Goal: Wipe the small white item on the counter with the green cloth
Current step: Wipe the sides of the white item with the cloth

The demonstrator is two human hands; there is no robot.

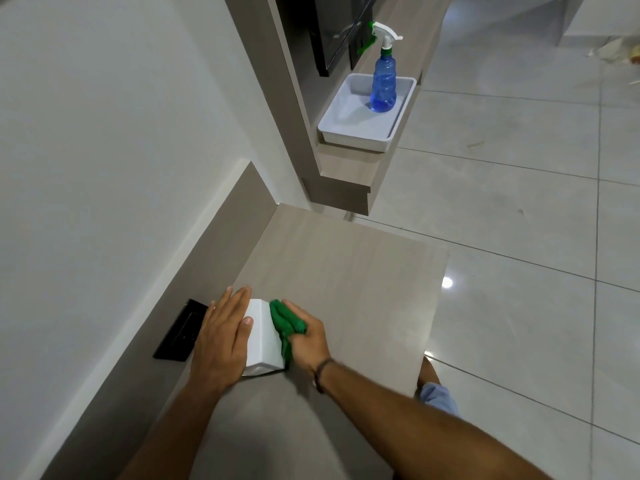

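A small white box-shaped item (263, 336) rests on the pale wood-grain counter (346, 271), close to the back panel. My left hand (221, 336) lies over its left side, fingers along the top and thumb on its upper face, holding it steady. My right hand (306, 339) is closed around a bunched green cloth (285, 322) and presses it against the item's right side. The cloth covers part of the right edge.
A black socket plate (181, 332) is set in the back panel left of my left hand. Farther back, a blue spray bottle (383, 84) stands in a white tray (337, 131) on a lower shelf. Tiled floor (519, 202) lies beyond the counter's right edge.
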